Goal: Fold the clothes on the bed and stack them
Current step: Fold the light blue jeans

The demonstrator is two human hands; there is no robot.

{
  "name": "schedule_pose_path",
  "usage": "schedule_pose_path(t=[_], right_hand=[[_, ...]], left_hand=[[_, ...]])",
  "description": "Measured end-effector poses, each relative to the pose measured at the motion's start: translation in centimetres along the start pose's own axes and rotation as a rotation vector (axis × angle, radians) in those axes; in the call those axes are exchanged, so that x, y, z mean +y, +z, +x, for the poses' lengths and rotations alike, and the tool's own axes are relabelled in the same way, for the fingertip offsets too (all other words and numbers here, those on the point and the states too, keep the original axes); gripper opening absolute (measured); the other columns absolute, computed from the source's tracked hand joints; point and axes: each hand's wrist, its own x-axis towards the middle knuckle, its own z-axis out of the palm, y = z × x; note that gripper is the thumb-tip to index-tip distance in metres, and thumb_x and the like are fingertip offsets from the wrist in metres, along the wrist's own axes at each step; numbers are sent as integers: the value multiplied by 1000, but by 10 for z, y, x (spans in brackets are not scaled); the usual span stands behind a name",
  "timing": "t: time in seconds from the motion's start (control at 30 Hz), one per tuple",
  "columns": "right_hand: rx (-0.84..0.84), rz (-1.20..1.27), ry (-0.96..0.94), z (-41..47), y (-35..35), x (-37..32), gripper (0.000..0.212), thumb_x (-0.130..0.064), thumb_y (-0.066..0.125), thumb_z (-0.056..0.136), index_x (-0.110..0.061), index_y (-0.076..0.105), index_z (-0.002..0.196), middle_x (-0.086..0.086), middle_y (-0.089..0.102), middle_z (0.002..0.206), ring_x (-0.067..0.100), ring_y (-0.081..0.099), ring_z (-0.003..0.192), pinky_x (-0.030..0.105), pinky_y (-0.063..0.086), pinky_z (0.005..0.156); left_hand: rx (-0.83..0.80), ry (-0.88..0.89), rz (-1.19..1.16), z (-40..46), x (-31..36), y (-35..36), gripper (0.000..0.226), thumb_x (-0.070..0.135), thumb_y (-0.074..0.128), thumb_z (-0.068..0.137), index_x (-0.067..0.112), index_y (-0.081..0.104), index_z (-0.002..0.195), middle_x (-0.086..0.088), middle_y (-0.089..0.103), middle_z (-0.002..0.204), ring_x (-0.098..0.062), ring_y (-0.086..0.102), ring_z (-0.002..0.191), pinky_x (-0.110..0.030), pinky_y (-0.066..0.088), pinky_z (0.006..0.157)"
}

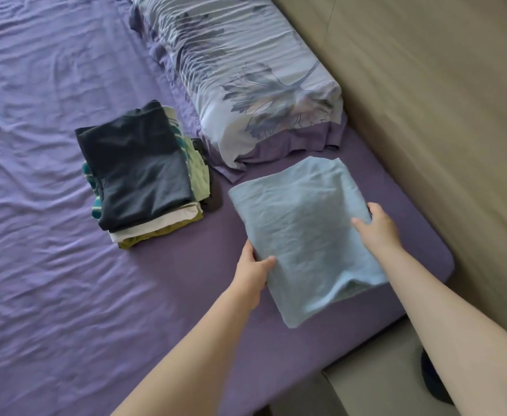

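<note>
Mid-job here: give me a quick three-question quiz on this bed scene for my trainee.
1. True or false: the light blue folded cloth already lies on the stack.
2. Which hands hold the cloth?
3. The stack's top piece is: A white, B dark navy, C olive.

Key: 1 false, it is beside the stack, nearer the pillow. 2 both: left hand at its left edge, right hand at its right edge. 3 B.

A folded cloth (303, 232) lies on the bed (51, 205) near its right corner — a stack of folded clothes (141, 172) just to the cloth's left, a pillow (246, 85) behind it. One hand (253, 273) grips the cloth's left edge, the other (377, 228) its right edge.
</note>
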Motion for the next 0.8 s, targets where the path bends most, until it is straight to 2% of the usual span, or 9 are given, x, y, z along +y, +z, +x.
schedule_pose_path(t=[0.1,0.17,0.2,0.27,0.33,0.43,0.53,0.7,0.8], right_hand=[[-2,-75,30,18,4,0,47,-20,54,94,-7,41,138,19,52,130,36,50,116,38,38,85],[18,-180,49,24,6,1,50,-21,52,95,-15,36,143,19,48,132,37,46,118,45,36,97],[33,-274,36,23,7,1,52,-22,52,95,-18,34,144,18,46,135,37,43,122,47,34,100],[41,-437,-56,16,13,1,60,-26,55,93,-21,29,147,15,36,146,35,32,132,48,30,105],[-21,-466,-167,6,22,1,66,-37,55,93,-25,22,149,12,23,155,32,18,141,48,24,111],[-221,-559,-211,-6,41,6,81,-63,46,87,-38,3,150,7,-5,160,29,-6,146,55,11,114],[-331,-659,-199,-15,56,22,97,-82,37,75,-41,-16,146,6,-22,157,27,-20,144,60,0,112],[-326,-790,-264,-31,60,56,101,-90,18,67,-38,-35,136,7,-24,156,25,-24,143,56,-8,113],[-331,-859,-228,-31,64,52,101,-88,23,71,-36,-23,145,6,-20,158,27,-17,145,57,-2,113]], left_hand=[[-49,-40,13,15,-2,6,57,-2,52,89,42,42,124,14,61,116,-13,63,102,-30,56,66],[-1,-11,149,20,-5,13,63,-1,54,86,42,35,127,5,52,128,-19,58,112,-39,56,78],[81,44,338,22,-7,16,70,3,57,84,39,28,136,0,42,138,-24,50,121,-43,52,91],[212,153,811,24,-12,22,89,16,62,85,33,4,150,-4,9,155,-26,22,139,-41,32,111],[171,283,1120,24,-16,29,92,29,63,86,34,-1,151,-2,-13,159,-24,-2,146,-41,19,117],[12,295,1386,27,-22,41,93,46,64,84,36,1,151,-3,-29,155,-26,-22,144,-51,1,117],[-8,236,1442,31,-34,50,104,59,64,76,37,-6,150,-5,-38,151,-26,-33,140,-56,-4,114],[15,232,1561,33,-62,44,120,68,63,70,36,-25,145,-3,-50,141,-25,-42,133,-63,-7,111],[-63,181,1668,38,-62,36,120,67,63,72,35,-27,144,-7,-43,147,-28,-37,137,-65,-1,111]])
